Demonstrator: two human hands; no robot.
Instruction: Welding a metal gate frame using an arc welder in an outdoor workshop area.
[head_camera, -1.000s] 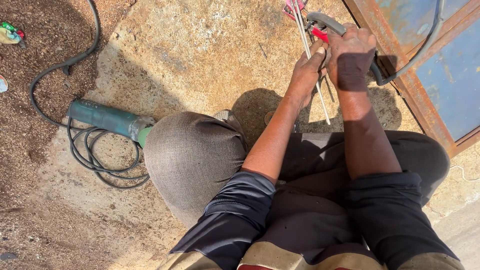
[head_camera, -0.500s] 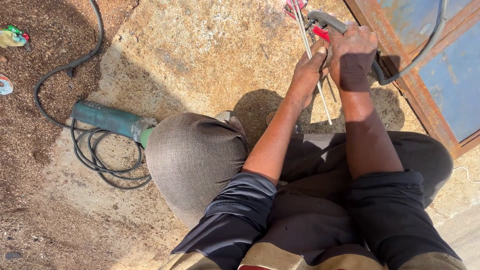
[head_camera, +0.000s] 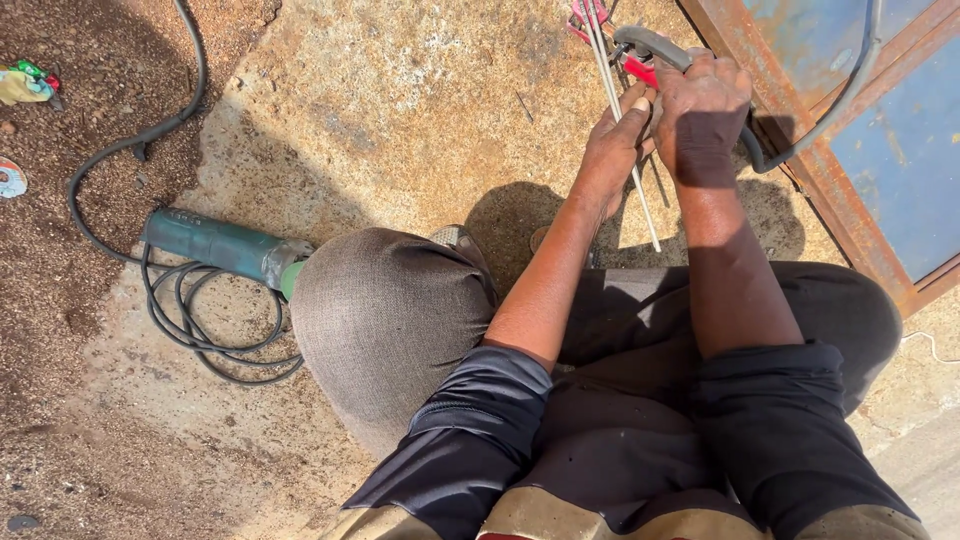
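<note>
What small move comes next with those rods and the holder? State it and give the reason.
Probably feed one thin rod into the red-jawed holder. The left hand pinches the rods right beside the jaws, and the right hand grips the holder's handle with its cable trailing off; whether a rod is already clamped is hidden.

Ground (head_camera: 400, 90) under me is rough concrete, pale and pitted, going to loose gritty dirt on the far side. Thin rods (head_camera: 615, 95) I'm pinching look like bare metal with a dull grey sheen. The holder (head_camera: 650, 50) in my right hand (head_camera: 700, 115) is matt grey with glossy red plastic at its jaws; its cable (head_camera: 850, 90) is smooth black rubber. The framed panel (head_camera: 860, 130) is rusted steel, flaking, with worn matt blue paint. The grinder (head_camera: 215, 245) has a dusty teal plastic body and matt black rubber cord (head_camera: 200, 340). Trousers (head_camera: 380, 320) are coarse grey woven cloth; sleeves (head_camera: 470, 430) smoother dark fabric.
</note>
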